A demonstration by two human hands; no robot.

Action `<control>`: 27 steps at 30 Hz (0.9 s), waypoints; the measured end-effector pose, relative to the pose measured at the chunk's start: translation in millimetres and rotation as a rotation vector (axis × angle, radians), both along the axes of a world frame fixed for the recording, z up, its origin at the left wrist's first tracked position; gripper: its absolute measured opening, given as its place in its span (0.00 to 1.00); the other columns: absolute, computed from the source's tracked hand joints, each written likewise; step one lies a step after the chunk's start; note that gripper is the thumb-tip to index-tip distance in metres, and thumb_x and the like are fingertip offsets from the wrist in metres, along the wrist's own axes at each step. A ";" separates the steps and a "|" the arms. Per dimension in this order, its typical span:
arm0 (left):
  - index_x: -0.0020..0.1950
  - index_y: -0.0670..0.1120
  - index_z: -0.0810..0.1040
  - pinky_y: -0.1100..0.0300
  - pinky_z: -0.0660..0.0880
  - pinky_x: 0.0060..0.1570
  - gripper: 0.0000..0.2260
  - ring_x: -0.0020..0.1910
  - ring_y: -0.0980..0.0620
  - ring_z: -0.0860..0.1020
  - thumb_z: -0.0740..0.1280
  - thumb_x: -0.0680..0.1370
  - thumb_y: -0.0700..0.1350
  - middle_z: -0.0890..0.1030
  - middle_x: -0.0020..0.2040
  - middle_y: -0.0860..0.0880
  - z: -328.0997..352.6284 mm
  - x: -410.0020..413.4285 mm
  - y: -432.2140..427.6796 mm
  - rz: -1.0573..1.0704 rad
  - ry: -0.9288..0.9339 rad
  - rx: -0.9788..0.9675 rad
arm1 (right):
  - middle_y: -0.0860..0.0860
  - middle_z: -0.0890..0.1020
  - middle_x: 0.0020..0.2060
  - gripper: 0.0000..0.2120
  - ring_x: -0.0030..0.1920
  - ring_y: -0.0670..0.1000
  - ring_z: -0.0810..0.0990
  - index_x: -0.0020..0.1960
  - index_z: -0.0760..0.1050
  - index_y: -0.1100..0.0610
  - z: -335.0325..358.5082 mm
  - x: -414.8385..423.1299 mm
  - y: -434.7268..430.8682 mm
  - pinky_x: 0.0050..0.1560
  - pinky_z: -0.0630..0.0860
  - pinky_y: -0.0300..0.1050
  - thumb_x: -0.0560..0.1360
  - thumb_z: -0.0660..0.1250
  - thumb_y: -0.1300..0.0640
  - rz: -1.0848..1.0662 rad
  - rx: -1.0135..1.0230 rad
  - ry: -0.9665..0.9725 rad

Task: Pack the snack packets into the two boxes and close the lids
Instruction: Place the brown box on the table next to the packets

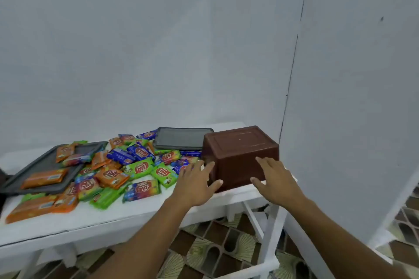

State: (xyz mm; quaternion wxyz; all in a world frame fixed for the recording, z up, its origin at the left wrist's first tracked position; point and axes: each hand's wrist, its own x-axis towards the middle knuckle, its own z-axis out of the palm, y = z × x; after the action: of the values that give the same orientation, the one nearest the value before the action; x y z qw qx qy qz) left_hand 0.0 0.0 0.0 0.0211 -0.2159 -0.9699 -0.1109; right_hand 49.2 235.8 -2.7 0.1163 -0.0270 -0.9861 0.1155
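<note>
A brown plastic box [240, 152] stands upside down at the right end of the white table [113, 219]. My left hand [196, 183] reaches to its left front corner with fingers spread, the thumb at the box's lower edge. My right hand [275, 180] lies open against its front right side. A heap of snack packets [118, 172] in orange, green and blue covers the table's middle and left. One grey lid [181, 138] lies flat behind the box's left side. Another grey lid [43, 170] lies at the left with packets on it. Only one box is in view.
A white wall runs behind the table and a white panel [351, 97] stands close on the right of the box. The table's white frame legs [269, 240] stand on a patterned brown tile floor [204, 249].
</note>
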 end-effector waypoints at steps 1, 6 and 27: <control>0.79 0.53 0.53 0.43 0.54 0.74 0.31 0.77 0.42 0.54 0.53 0.79 0.66 0.56 0.79 0.46 -2.2 -3.4 3.8 0.007 -0.024 -0.002 | 0.53 0.63 0.75 0.32 0.74 0.55 0.62 0.78 0.55 0.53 -1.4 -2.6 3.6 0.71 0.62 0.51 0.79 0.59 0.42 -0.012 -0.011 -0.021; 0.78 0.50 0.56 0.44 0.62 0.71 0.33 0.74 0.42 0.62 0.56 0.78 0.66 0.63 0.76 0.45 -31.5 -40.7 22.1 0.085 -0.058 0.108 | 0.54 0.60 0.76 0.34 0.75 0.57 0.60 0.78 0.55 0.53 -19.3 -32.0 29.4 0.72 0.62 0.56 0.78 0.63 0.44 -0.109 -0.130 -0.018; 0.71 0.55 0.70 0.59 0.74 0.59 0.21 0.62 0.59 0.76 0.65 0.78 0.56 0.78 0.62 0.56 -3.5 -102.9 37.0 0.177 0.038 1.197 | 0.45 0.79 0.58 0.29 0.61 0.48 0.77 0.73 0.60 0.40 36.5 -124.0 107.5 0.65 0.73 0.52 0.75 0.63 0.36 0.040 -1.034 0.411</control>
State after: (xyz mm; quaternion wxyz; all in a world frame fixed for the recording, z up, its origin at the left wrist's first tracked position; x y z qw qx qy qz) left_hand -102.9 37.0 -3.5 0.1655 -0.0870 -0.7529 -0.6310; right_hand -74.8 343.4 33.8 0.2756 -0.0388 -0.7583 0.5895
